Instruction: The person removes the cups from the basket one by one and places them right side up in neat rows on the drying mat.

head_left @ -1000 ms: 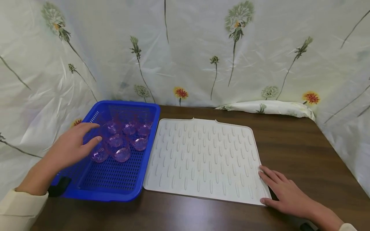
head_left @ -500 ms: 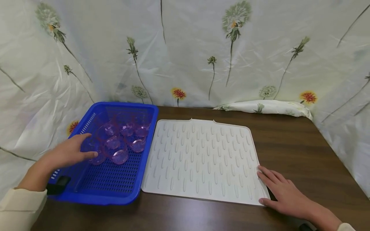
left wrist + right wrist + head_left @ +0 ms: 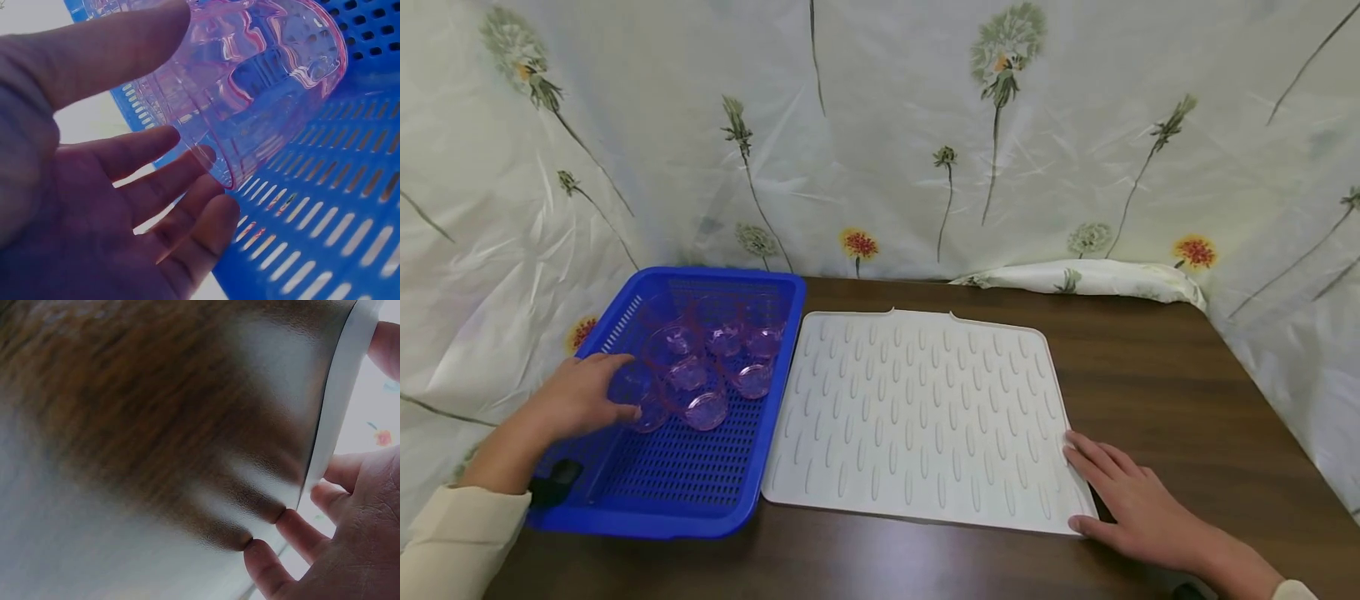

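Behind brown table (image 3: 1123, 367) and mat (image 3: 917, 421), flowered cloth (image 3: 865, 142).

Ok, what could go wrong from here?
The cup could slip: the left grip is at its rim, with thumb and fingers spread rather than closed round it.
Lifting it might knock the other cups, crowded close by in the basket.
The right grip is at the mat's edge, so a careless push could shift it.
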`<state>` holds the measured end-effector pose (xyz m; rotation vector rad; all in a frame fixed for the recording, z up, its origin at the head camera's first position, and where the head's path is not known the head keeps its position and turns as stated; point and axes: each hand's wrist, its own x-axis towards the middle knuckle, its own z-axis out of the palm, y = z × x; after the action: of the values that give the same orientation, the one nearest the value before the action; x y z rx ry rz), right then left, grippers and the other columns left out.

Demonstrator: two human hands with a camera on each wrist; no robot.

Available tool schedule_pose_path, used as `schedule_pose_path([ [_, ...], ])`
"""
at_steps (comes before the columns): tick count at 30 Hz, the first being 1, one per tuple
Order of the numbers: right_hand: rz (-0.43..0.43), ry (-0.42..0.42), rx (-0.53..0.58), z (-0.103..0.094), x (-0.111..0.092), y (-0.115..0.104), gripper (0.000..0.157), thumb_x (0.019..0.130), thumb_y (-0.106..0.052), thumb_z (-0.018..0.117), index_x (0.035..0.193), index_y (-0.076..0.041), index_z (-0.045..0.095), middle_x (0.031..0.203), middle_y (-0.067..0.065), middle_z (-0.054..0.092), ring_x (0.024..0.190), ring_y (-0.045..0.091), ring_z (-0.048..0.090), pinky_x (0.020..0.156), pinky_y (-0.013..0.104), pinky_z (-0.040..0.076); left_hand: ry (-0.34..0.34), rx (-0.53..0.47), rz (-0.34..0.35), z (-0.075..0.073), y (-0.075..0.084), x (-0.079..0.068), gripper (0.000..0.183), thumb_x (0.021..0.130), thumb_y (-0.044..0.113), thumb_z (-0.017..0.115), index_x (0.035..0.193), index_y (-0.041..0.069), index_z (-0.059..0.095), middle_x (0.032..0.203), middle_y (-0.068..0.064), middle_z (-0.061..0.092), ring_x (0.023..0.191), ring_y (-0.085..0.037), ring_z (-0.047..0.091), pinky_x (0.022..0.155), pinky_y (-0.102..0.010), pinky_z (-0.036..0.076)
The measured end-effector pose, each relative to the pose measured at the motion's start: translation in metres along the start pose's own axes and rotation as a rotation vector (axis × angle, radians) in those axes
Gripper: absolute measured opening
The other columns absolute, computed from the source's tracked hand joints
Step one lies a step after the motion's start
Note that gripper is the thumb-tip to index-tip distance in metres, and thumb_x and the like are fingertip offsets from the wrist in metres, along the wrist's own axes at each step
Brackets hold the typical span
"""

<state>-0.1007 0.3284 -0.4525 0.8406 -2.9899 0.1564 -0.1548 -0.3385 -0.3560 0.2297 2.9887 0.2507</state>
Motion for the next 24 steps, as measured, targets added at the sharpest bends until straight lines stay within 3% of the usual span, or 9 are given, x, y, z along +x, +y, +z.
schedule_pose_path([
  [6,-0.008,0.000,0.000,-0.001,0.000,0.001,0.083,0.081,-0.050,0.076,0.146,-0.007,0.046,0.162,-0.002,0.028,0.129,0.028,0.040,0.079,0.055,0.047,-0.021,-0.069,0.009,0.003,-0.001,0.000,0.077,0.075,0.028,0.083,0.133,-0.011,0.050,0.133,-0.041,0.049,0.122,-0.060,0.046,0.097,-0.069,0.041],
  [11,0.003,-0.005,0.001,-0.001,-0.001,0.001,0.083,0.083,-0.052,0.074,0.147,-0.008,0.045,0.162,0.000,0.029,0.130,0.027,0.039,0.080,0.055,0.047,-0.062,-0.214,0.022,0.006,-0.006,0.000,0.082,0.078,0.028,0.083,0.140,-0.009,0.043,0.137,-0.039,0.047,0.118,-0.056,0.052,0.092,-0.065,0.048],
  [14,0.003,-0.006,0.003,-0.002,0.000,0.001,0.083,0.082,-0.052,0.074,0.148,-0.009,0.045,0.162,-0.001,0.029,0.131,0.027,0.039,0.080,0.055,0.047,-0.106,-0.316,0.016,0.007,-0.010,0.000,0.085,0.081,0.027,0.082,0.144,-0.008,0.037,0.138,-0.039,0.047,0.116,-0.056,0.055,0.088,-0.062,0.052],
  [18,-0.008,0.006,-0.002,-0.003,0.000,0.001,0.084,0.081,-0.051,0.076,0.147,-0.009,0.045,0.162,-0.002,0.028,0.130,0.027,0.039,0.079,0.054,0.046,-0.165,-0.439,0.023,0.009,-0.013,0.001,0.086,0.082,0.020,0.080,0.145,-0.010,0.029,0.137,-0.041,0.045,0.121,-0.059,0.050,0.092,-0.064,0.050],
  [24,-0.002,0.005,-0.002,-0.002,0.000,0.001,0.083,0.081,-0.050,0.076,0.147,-0.009,0.046,0.163,-0.003,0.027,0.130,0.027,0.038,0.079,0.055,0.046,-0.259,-0.550,0.040,0.009,-0.016,0.002,0.089,0.085,0.016,0.077,0.147,-0.011,0.019,0.140,-0.043,0.037,0.123,-0.062,0.046,0.093,-0.063,0.051],
])
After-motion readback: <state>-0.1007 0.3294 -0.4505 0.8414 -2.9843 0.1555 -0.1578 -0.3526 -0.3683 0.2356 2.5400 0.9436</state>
